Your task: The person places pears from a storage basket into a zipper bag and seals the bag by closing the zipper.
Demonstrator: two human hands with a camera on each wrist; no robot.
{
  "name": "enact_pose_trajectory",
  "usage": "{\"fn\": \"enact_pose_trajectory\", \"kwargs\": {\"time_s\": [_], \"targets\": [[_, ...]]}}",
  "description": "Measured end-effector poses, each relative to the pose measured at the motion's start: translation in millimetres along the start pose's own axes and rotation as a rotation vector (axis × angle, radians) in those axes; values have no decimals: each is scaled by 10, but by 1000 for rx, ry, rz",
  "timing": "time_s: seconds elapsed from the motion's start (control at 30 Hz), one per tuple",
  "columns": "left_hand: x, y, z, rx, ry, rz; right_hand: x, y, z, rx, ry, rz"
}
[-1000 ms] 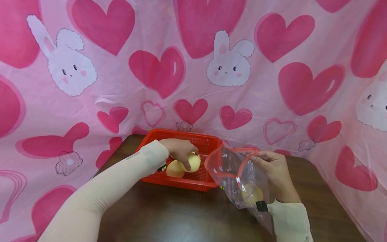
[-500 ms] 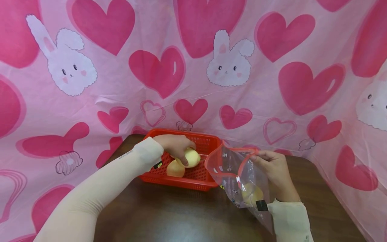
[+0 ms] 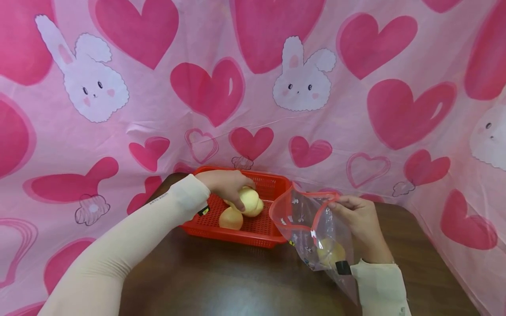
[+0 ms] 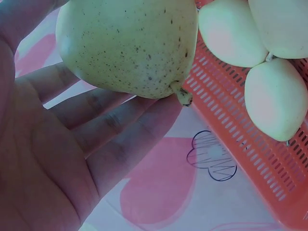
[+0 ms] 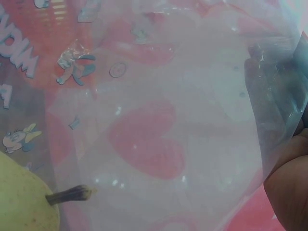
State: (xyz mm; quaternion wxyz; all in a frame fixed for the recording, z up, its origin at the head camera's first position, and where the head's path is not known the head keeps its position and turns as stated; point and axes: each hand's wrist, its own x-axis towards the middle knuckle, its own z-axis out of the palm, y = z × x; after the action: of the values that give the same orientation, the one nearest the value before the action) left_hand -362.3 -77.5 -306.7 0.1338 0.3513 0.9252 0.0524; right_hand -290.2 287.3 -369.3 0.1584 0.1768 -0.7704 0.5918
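The left hand (image 3: 226, 186) is positioned over the red basket (image 3: 272, 186), with its fingers curled around a yellow-green pear (image 3: 250, 202). The left wrist view confirms the grasp: the pear (image 4: 130, 45) rests against the fingers (image 4: 120, 130), and its short stem points toward the basket wall (image 4: 231, 120). In the head view the held pear sits above the basket floor, just beside a second pear (image 3: 231, 218) that lies on the mesh. The left wrist view shows three further pale fruits (image 4: 274, 98) lying together inside the basket, touching one another. The right hand (image 3: 357, 217) pinches the red-trimmed rim of a clear zip bag (image 3: 306, 219), holding the mouth open and turned toward the basket. The bag hangs from this grip, just to the right of the basket and near its front right corner; whether its lower end touches the table cannot be determined. One pear (image 3: 330, 253) lies in the lower part of the bag, close to the right wrist. In the right wrist view this bagged pear (image 5: 24, 202) appears at lower left with its brown stem pointing right, seen through printed film. Basket and bag are over a dark brown table (image 3: 221, 281), which is enclosed on three sides by a pink cloth (image 3: 158, 109) printed with hearts and rabbits.
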Motion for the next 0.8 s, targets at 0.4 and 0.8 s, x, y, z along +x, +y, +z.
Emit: {"fn": "enact_pose_trajectory", "kwargs": {"time_s": [0.4, 0.8], "targets": [[-108, 7, -101, 25, 56, 30, 11, 3, 15, 99, 11, -6], [-177, 7, -159, 37, 130, 58, 14, 3, 7, 70, 6, -12]]}}
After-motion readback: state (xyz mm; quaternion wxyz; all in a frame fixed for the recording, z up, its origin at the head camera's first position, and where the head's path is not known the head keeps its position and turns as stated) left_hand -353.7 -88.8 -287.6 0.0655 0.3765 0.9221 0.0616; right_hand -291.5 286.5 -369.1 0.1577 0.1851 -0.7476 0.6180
